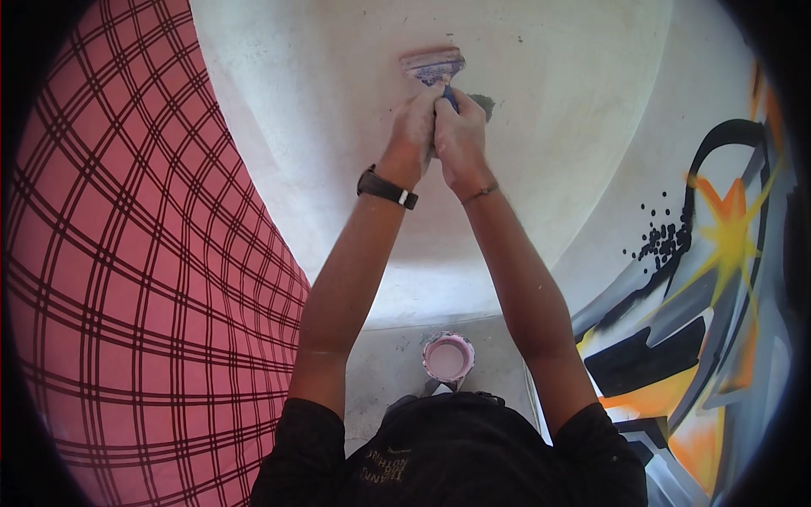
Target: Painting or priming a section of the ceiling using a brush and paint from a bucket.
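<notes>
Both arms reach up and forward to a wide flat paintbrush (432,64), its broad, paint-smeared head pressed against a pale wall (338,76). The brush's short blue handle (451,99) shows between my fingers. My left hand (412,135), below a wrist with a dark watch, is closed around the handle. Pressed against it, my right hand (461,138) also grips the handle, with a thin bracelet on that wrist. Whitish paint marks both hands. Just right of the brush, a dark grey-green patch (482,104) shows on the wall.
A round paint bucket (448,358) with pinkish-white paint and a smeared rim stands on the grey floor (376,372) near my body. Pink cloth or wall covering with dark checks (152,253) spans the left. A wall with a colourful mural (676,338) rises at right.
</notes>
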{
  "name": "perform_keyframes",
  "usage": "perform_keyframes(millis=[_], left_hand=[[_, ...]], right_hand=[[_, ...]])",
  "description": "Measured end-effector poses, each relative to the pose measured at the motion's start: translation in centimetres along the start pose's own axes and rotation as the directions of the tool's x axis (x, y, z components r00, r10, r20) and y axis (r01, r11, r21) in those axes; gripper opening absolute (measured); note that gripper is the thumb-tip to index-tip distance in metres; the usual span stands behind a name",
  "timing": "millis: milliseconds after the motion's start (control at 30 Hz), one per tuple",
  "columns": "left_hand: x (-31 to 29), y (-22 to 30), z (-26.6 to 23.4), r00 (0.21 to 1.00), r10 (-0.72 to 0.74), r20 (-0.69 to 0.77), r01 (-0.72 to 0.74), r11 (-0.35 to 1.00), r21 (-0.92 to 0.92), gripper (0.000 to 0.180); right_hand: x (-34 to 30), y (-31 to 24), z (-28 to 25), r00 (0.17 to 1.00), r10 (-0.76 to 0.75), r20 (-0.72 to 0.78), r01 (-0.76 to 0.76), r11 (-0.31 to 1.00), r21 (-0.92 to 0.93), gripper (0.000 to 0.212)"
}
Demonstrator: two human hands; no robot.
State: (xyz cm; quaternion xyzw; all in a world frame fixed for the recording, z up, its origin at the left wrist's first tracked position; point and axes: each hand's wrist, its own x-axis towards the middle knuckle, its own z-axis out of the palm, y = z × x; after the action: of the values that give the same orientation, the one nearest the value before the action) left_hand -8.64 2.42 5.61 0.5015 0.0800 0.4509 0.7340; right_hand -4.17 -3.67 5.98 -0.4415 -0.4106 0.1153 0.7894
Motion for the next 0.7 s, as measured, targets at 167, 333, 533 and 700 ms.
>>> perform_keyframes(millis=[167,333,533,700], left_hand=[[1.0,2.0,0.5,0.992,0.022,0.125,-0.021,1.0,-0.011,0.019],[-1.6,-0.5,-0.4,0.979,0.179,0.092,-0.182,0.983,0.015,0.024],[-2.6,-3.9,-3.7,1.0,0.015,0.019,-0.016,0.999,0.032,0.022],[-4.5,-7.9,-5.9,0.998,-0.026,-0.054,0.03,0.996,0.08,0.025]], right_hand=[[1.2,-0.1,0.5,0.997,-0.08,-0.012,0.08,0.997,0.001,0.023],[-0.7,2.4,0.0,1.0,-0.007,0.019,0.006,0.998,0.055,0.024],[-3.7,6.5,-0.5,0.996,0.087,0.024,-0.089,0.993,0.073,0.025],[-6.8,10.6,-2.0,0.985,0.169,0.037,-0.17,0.985,0.013,0.024]])
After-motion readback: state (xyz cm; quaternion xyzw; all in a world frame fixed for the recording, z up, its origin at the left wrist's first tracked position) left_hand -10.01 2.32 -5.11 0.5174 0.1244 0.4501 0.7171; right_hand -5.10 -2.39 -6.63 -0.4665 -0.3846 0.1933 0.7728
